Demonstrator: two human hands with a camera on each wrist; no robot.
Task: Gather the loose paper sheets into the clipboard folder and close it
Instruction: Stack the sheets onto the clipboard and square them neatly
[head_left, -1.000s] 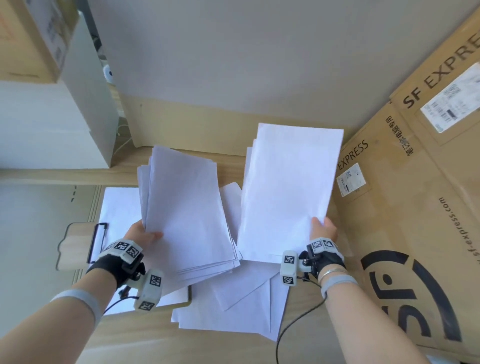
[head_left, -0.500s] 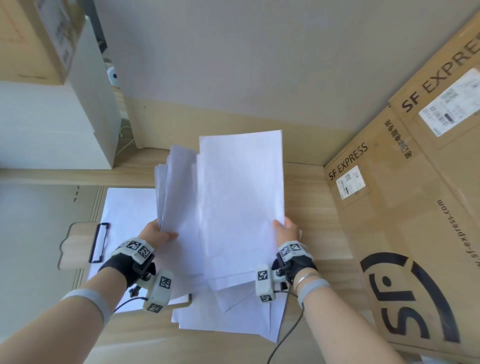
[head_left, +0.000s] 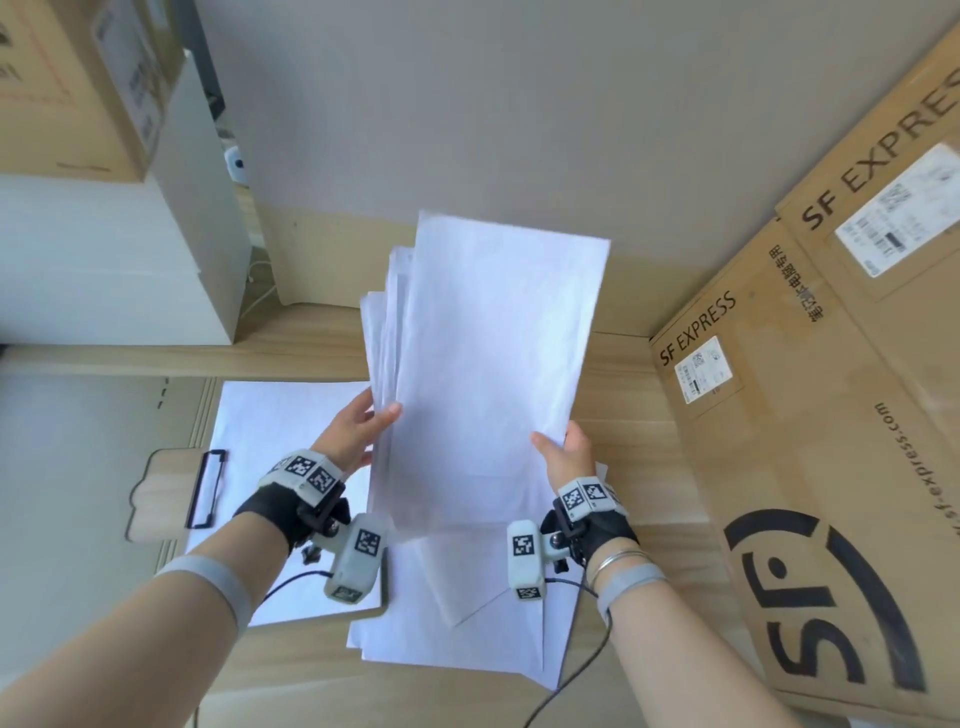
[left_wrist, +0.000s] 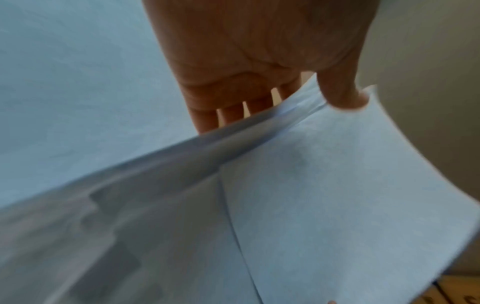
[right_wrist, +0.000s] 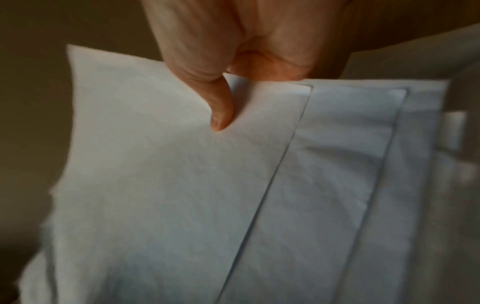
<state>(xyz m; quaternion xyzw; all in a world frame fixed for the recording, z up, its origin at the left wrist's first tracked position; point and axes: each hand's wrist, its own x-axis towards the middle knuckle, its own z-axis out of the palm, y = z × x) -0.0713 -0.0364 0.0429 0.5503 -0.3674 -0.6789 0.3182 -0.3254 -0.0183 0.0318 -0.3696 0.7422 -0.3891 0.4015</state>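
Light wood worktop against a plain grey wall. To the right of the right-hand grip, large cardboard boxes printed "SF EXPRESS" in black, a web address ending "sf-express.com" along one face, a big black "SF" logo low down, and white shipping labels with barcodes, too small to read. Further cartons stacked to the upper left, print illegible.

Held stack of paper sheets: white, raised above the worktop, tilted away from the person, edges uneven, with several sheets stepping out on the left side. Left hand grips the stack's left edge, thumb on the front face, fingers behind; confirmed in left wrist view. Right hand grips the lower right edge, thumb pressed on the top sheet; right wrist view shows the same pinch.

Below the grips, more loose sheets lie fanned on the worktop. Left of the left-hand grip, the wooden clipboard folder lies flat, black wire clip at its left end, with a white sheet on it.
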